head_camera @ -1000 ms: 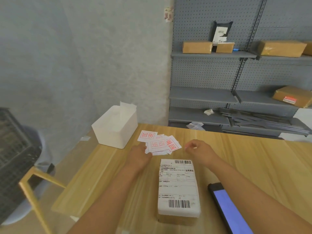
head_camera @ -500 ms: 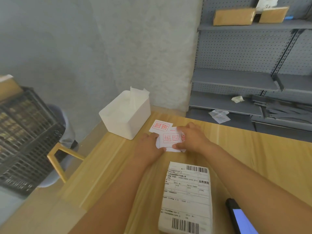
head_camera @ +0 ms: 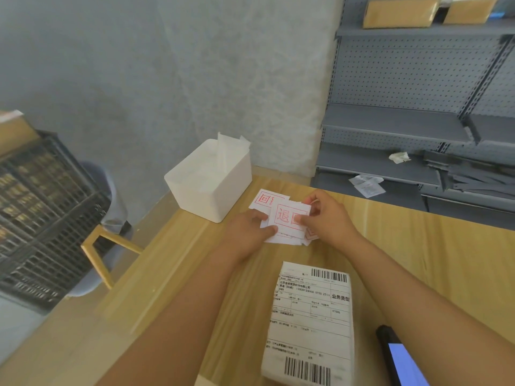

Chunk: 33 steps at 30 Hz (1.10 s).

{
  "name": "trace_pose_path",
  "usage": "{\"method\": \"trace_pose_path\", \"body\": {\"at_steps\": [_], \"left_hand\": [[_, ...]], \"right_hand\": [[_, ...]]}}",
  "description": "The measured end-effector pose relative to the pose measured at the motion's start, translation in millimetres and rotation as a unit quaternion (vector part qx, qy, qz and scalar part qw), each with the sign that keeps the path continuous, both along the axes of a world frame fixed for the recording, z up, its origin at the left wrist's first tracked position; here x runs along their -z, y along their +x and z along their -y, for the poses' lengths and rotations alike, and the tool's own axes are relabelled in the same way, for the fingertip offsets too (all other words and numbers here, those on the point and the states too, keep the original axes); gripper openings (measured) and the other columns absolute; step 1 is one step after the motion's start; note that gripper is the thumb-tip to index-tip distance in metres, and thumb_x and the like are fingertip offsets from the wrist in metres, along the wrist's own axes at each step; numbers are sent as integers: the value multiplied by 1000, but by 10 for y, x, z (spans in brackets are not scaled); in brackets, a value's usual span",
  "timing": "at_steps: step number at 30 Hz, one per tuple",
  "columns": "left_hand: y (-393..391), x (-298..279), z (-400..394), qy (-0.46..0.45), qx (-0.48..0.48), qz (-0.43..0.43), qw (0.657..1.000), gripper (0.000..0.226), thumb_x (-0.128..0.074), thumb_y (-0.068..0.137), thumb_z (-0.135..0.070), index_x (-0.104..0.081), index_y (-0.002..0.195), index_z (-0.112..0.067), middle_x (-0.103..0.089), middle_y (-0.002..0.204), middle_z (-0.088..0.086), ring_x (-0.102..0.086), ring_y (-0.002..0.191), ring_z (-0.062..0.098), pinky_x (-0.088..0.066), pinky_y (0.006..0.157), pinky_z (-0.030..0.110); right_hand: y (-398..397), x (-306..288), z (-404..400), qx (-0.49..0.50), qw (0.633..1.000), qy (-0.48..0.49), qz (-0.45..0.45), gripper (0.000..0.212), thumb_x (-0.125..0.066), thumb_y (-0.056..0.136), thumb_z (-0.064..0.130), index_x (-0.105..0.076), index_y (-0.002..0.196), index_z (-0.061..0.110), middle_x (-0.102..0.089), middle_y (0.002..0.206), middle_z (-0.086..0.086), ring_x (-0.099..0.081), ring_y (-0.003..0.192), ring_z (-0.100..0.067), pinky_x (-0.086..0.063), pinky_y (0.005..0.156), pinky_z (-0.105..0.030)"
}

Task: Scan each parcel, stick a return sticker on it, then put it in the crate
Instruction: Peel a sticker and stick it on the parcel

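Observation:
A parcel (head_camera: 309,324) with a white shipping label and barcodes lies flat on the wooden table (head_camera: 434,263), near me. Beyond it lies a small pile of white return stickers (head_camera: 263,199) with red print. My left hand (head_camera: 248,232) and my right hand (head_camera: 326,215) both pinch the top return sticker (head_camera: 287,217), left at its lower left corner, right at its right edge. A black slatted crate (head_camera: 41,218) stands at the far left beside the table. A phone (head_camera: 401,358) with a lit blue screen lies to the right of the parcel.
A white open box (head_camera: 209,179) with paper in it stands at the table's far left corner. A chair with a wooden frame (head_camera: 103,252) is between table and crate. Grey pegboard shelves (head_camera: 418,121) at the back right carry cardboard boxes (head_camera: 401,9).
Both hands went from beside the sticker pile onto it and now hold the top sticker slightly raised. The view has swung left and down, showing more of the crate.

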<state>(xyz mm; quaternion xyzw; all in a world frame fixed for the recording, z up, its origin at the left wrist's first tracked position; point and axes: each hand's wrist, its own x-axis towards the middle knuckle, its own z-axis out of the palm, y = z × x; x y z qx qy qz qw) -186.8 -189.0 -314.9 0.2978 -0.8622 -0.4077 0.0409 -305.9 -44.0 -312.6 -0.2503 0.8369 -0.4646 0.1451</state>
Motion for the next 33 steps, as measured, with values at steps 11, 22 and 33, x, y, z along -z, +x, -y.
{"method": "trace_pose_path", "body": {"at_steps": [11,22,33], "left_hand": [[94,-294,-112,259,-4,-103,960,24,-72,83,-37,-64,103,-27,-75,93,-5,-71,84,5,-49,63,21],[120,-482,-153,286,48,-114,950,23,-65,85,-11,-67,105,-23,-75,96,1,-72,88,14,-53,62,20],[178,-509,-147,163,54,-107,979,10,-71,85,-16,-62,86,-20,-69,79,1,-66,55,4,-52,49,20]], "right_hand": [[73,-441,-308,32,988,-111,106,14,-69,87,16,-59,95,11,-74,81,-7,-72,79,-25,-58,68,-37],[360,-575,-514,-27,978,-156,132,18,-66,88,14,-55,103,13,-76,84,-5,-72,78,-14,-55,63,-23],[427,-681,-620,78,971,-202,97,7,-69,86,13,-67,89,7,-71,90,-7,-65,83,-16,-53,75,-26]]}}
